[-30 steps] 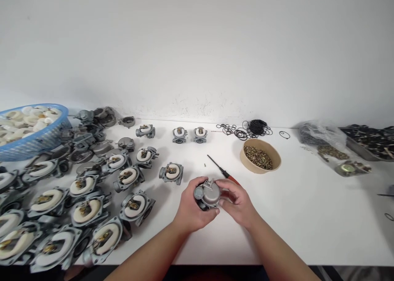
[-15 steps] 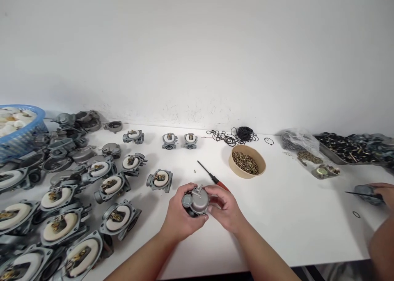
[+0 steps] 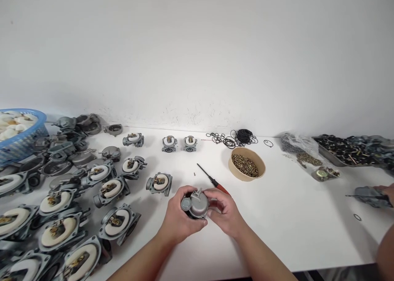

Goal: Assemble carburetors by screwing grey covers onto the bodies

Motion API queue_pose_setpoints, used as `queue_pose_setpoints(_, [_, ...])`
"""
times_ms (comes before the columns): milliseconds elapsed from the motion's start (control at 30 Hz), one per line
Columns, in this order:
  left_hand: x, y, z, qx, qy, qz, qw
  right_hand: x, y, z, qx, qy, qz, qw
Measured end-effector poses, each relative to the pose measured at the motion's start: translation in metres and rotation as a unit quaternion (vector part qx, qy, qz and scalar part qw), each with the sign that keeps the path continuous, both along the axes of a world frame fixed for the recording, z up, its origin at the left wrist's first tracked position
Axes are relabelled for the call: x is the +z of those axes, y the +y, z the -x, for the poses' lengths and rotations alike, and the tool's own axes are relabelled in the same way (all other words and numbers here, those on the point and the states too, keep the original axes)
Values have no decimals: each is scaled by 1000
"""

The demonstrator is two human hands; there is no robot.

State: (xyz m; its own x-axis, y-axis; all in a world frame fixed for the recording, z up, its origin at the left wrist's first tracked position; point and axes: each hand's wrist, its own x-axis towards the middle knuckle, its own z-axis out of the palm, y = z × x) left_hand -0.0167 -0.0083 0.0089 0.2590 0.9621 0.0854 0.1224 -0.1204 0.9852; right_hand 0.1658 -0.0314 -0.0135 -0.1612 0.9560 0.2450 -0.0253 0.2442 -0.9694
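My left hand and my right hand together hold a grey metal carburetor just above the white table, its bowl cover turned up. The left hand cups it from the left and below, the right hand's fingers press on its right side. A screwdriver with a red handle lies on the table just behind my right hand. A tiny screw lies left of its tip.
Several open carburetors with white floats crowd the table's left side. A blue basket stands far left. A tan bowl of brass screws, black O-rings and a parts tray lie behind. Another person's hand works at the right edge.
The view has swung right, so the basket slid left and the other person's hand came into sight. My hands keep their hold on the carburetor with barely any shift.
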Motion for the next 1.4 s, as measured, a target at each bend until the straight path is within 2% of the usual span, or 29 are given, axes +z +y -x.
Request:
queue_pose_setpoints(133, [-4,-1,0,-2,-10,-6,1000,1,0,0,-1,-2,1,1000])
queue_pose_setpoints(300, [-5,-2,-2,1,-29,-56,998,-1,0,-1,-8,6,7,1000])
queue_pose_setpoints(467, [-2,-2,0,-34,-58,-20,998,-1,-1,-2,-9,2,12,1000])
queue_pose_setpoints(800, [-9,-2,6,-78,-76,-19,994,1,-1,-4,-15,-16,3,1000])
queue_pose_setpoints(1067, [-5,-2,6,-62,-42,-22,997,2,-1,-4,-11,-16,6,1000])
queue_pose_setpoints(1400, [-10,-2,4,-40,-46,-10,998,2,-1,-3,-12,-14,4,1000])
